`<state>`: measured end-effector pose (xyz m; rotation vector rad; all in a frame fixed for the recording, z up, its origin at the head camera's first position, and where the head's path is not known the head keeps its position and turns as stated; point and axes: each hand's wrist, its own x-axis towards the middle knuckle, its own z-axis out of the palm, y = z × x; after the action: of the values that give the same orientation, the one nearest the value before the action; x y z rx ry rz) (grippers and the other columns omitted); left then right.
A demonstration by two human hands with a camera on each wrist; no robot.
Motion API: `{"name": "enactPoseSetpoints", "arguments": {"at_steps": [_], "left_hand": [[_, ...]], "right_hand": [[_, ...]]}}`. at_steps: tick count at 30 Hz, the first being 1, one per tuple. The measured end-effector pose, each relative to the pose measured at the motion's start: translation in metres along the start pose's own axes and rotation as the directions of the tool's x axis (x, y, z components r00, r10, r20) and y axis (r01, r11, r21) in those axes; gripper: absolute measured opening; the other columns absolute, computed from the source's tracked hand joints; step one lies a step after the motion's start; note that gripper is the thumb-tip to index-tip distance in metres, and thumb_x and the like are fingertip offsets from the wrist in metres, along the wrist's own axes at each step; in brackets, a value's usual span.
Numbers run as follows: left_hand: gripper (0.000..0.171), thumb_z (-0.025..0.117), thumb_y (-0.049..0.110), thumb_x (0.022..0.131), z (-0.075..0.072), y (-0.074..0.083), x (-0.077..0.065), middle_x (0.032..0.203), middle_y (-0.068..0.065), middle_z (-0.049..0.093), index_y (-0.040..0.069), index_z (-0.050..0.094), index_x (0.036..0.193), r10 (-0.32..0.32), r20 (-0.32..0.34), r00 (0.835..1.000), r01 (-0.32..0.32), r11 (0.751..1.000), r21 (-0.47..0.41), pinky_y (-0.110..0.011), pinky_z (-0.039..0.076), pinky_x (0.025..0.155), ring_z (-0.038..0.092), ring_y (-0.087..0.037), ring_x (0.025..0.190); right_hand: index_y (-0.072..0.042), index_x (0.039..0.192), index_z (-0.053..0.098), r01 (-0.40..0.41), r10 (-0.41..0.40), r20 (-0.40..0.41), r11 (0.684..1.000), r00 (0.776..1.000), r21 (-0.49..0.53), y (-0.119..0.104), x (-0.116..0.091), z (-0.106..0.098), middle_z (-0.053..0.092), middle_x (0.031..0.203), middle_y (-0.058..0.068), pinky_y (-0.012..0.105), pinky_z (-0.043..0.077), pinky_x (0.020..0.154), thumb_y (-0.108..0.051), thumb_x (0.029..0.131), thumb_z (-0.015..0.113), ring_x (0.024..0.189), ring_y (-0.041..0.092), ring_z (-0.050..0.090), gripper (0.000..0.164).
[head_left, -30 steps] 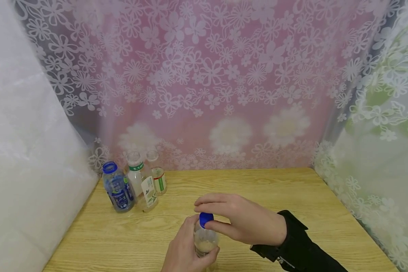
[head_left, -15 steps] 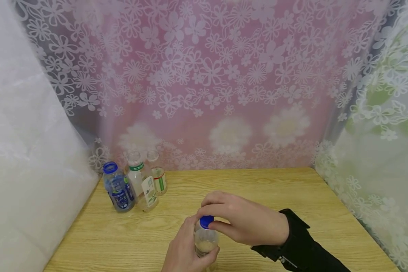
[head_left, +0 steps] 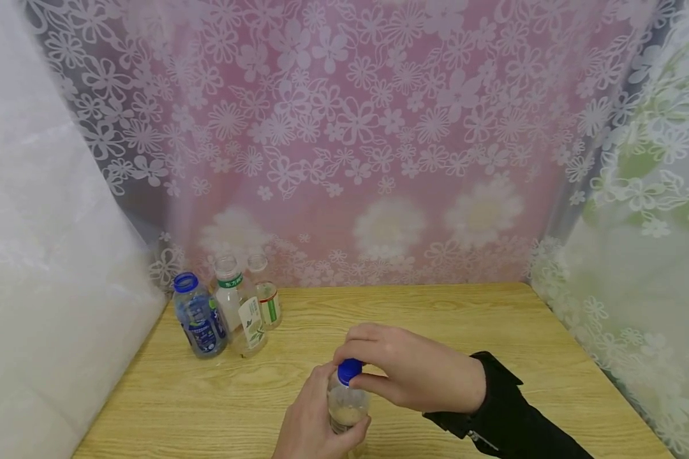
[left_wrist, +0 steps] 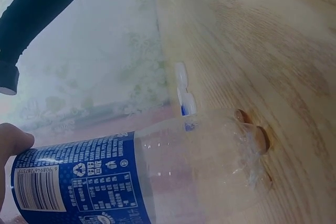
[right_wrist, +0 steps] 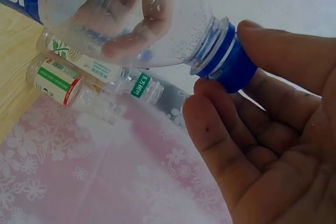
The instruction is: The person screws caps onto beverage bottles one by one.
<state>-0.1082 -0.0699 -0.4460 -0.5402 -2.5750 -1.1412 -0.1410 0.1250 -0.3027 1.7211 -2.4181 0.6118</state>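
A clear plastic soda bottle (head_left: 347,403) with a blue label (left_wrist: 79,177) stands near the table's front edge in the head view. My left hand (head_left: 312,421) grips it from the left side, thumb across its front. Above it, my right hand (head_left: 410,370) pinches the blue cap (head_left: 350,370) between thumb and fingers. In the right wrist view the cap (right_wrist: 233,66) sits at the bottle's neck, with a blue ring and bare threads below it. The left fingers show through the bottle's clear wall. Its lobed base appears in the left wrist view.
Three uncapped bottles stand at the table's back left: a blue-labelled one (head_left: 200,319), a clear one with a green neck band (head_left: 241,312), and a smaller one (head_left: 266,296). Small white pieces (left_wrist: 184,90) show beyond the held bottle. Floral curtains (head_left: 350,127) hang behind the wooden table (head_left: 436,312).
My right fingers have come down and closed around the cap from a more raised, spread pose; the hand shifted slightly right. The left hand and bottle have stayed put.
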Motion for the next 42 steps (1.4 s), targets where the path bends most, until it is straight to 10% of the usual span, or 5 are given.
{"name": "enactPoseSetpoints", "arguments": {"at_steps": [11,24,37,42], "left_hand": [[0.071,0.075,0.055,0.085,-0.001,0.002,0.0,0.122,0.008,0.058,0.02,0.045,0.138,-0.018,0.034,0.999,0.019,1.0,-0.022,-0.026,0.052,0.07,0.058,-0.004,0.093],[0.068,0.075,0.053,0.086,0.002,0.0,-0.001,0.125,0.011,0.058,0.022,0.047,0.139,0.046,-0.017,0.999,-0.046,0.999,-0.016,-0.028,0.055,0.074,0.06,-0.004,0.099],[0.07,0.079,0.048,0.083,0.001,0.001,-0.002,0.125,0.01,0.058,0.02,0.046,0.138,0.007,-0.004,1.0,-0.007,1.0,-0.018,-0.025,0.054,0.073,0.06,-0.003,0.097],[0.072,0.076,0.055,0.084,0.001,-0.001,-0.001,0.123,0.008,0.059,0.019,0.044,0.139,0.014,-0.012,1.0,-0.014,1.0,-0.001,-0.026,0.053,0.07,0.062,-0.006,0.097]], "right_hand": [[-0.017,0.102,0.058,-0.116,0.105,-0.069,0.978,0.992,-0.176,-0.002,0.006,0.011,0.051,0.093,-0.01,0.014,0.041,0.076,-0.05,0.097,0.059,0.083,0.002,0.044,0.034],[-0.021,0.078,0.052,-0.089,0.009,-0.176,0.886,0.984,-0.455,0.003,0.013,0.025,0.032,0.07,-0.011,0.017,0.025,0.061,-0.061,0.096,0.055,0.064,0.004,0.028,0.044],[-0.021,0.092,0.064,-0.102,0.019,-0.194,0.9,0.981,-0.424,0.001,0.01,0.018,0.05,0.078,-0.012,0.018,0.039,0.066,-0.06,0.097,0.053,0.069,0.003,0.044,0.042],[-0.021,0.128,0.064,-0.025,-0.021,-0.179,0.968,0.984,-0.248,-0.001,0.004,0.003,0.065,0.122,-0.008,0.026,0.049,0.098,-0.043,0.099,0.063,0.113,0.007,0.061,0.036]]}}
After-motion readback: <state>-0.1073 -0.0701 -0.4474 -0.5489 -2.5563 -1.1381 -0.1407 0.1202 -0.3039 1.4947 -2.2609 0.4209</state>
